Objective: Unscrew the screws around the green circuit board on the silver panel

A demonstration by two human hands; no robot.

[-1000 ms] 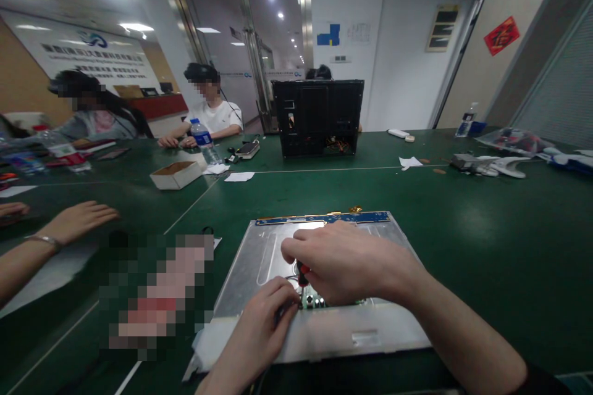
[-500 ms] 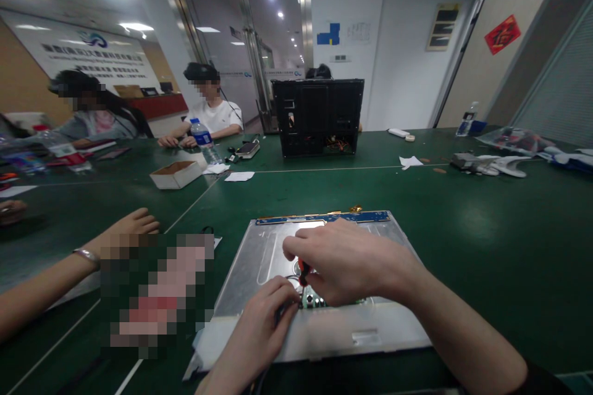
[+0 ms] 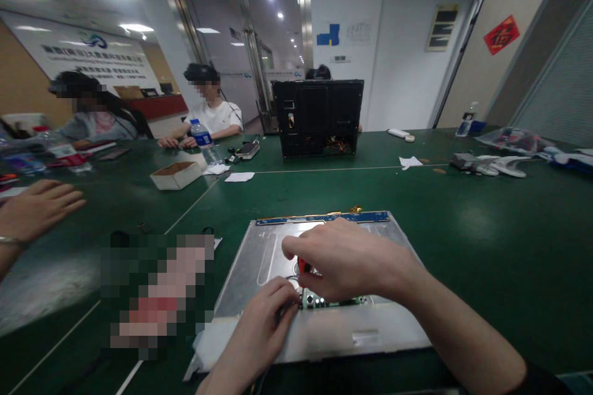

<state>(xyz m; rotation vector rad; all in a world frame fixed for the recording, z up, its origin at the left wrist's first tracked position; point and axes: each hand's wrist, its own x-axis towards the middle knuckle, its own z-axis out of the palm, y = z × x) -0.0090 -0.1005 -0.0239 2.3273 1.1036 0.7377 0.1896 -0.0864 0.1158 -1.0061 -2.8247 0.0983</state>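
Gripping a red-handled screwdriver (image 3: pixel 302 266) under curled right fingers (image 3: pixel 295 248), pointing it down, long axis near upright, toward the green circuit board (image 3: pixel 319 302) below them; bunching left fingers (image 3: pixel 284 294) beside its lower end, leaving their hold impossible to tell.

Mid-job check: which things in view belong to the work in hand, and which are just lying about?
In use:
red-handled tool, in the grip of the right hand
green circuit board, beside the left hand
metal panel, beneath both

Apparently just lying about:
open white box
blue-capped bottle
paper scrap
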